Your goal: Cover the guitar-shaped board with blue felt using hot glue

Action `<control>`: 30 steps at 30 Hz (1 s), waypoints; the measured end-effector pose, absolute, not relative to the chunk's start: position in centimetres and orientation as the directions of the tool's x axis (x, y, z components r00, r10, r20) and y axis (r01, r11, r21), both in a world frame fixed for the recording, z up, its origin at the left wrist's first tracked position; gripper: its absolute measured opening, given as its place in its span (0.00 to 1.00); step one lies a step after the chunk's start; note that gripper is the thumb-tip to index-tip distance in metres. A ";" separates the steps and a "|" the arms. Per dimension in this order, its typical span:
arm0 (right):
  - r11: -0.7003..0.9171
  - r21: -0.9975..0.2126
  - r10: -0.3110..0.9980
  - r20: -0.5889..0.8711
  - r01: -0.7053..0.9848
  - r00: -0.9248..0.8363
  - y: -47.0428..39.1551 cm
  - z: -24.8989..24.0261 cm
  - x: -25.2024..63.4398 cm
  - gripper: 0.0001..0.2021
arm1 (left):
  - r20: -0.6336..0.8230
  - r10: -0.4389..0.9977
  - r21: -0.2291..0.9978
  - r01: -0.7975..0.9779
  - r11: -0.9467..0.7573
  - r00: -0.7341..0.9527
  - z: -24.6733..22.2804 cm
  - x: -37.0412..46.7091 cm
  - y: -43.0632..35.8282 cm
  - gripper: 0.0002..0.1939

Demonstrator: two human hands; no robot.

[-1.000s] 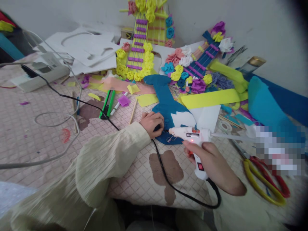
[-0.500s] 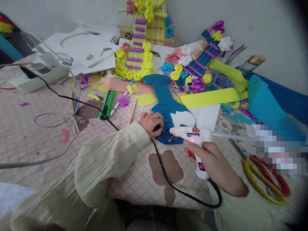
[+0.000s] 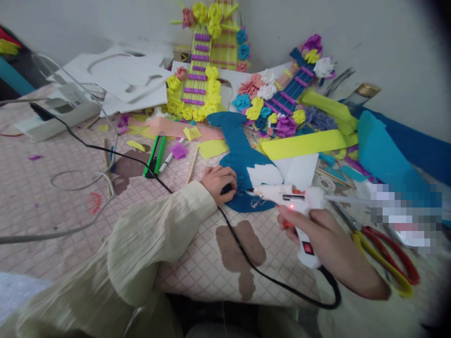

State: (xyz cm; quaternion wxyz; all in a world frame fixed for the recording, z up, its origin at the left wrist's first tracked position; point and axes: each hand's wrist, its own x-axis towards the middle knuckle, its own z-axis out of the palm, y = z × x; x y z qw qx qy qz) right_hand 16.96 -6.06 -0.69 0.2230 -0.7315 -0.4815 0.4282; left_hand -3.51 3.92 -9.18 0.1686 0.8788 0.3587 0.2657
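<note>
A blue guitar-shaped cutout (image 3: pixel 240 145) lies in the middle of the table, with a jagged white patch (image 3: pixel 264 174) on its body. My left hand (image 3: pixel 219 184) rests on the cutout's left edge, fingers curled over a small dark thing that is mostly hidden. In my right hand (image 3: pixel 326 239) is a white hot glue gun (image 3: pixel 303 225), a red light glowing on its side. Its nozzle points left over the lower part of the cutout, a short gap from my left fingers. A clear glue stick (image 3: pixel 347 200) sticks out of the gun's back.
Two flower-trimmed guitars, one yellow (image 3: pixel 199 77) and one blue (image 3: pixel 289 96), lean at the back. Scissors (image 3: pixel 387 258) lie at the right, a green utility knife (image 3: pixel 155 157) at the left. The gun's black cord (image 3: pixel 246 258) crosses the front; a power strip (image 3: pixel 56 117) sits far left.
My right hand has drawn the glue gun right and slightly down, so its nozzle is farther from my left hand. The left hand stays on the cutout.
</note>
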 end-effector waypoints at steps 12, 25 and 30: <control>-0.281 -0.931 0.960 -0.269 -0.233 -0.083 -6.4 -3.9 22.1 0.14 | 0.234 0.971 0.283 0.952 -0.119 0.051 -5.2 -6.7 4.0 0.10; -0.189 -0.878 0.981 -0.155 -0.440 -0.113 -7.9 -5.4 23.0 0.12 | 0.035 0.966 0.190 0.947 -0.258 0.256 -4.0 -5.8 4.1 0.08; -0.121 -0.850 0.993 -0.105 -0.513 -0.059 -8.0 -5.6 22.8 0.11 | 0.185 0.816 0.239 0.780 -0.578 0.548 -4.9 -3.8 2.8 0.07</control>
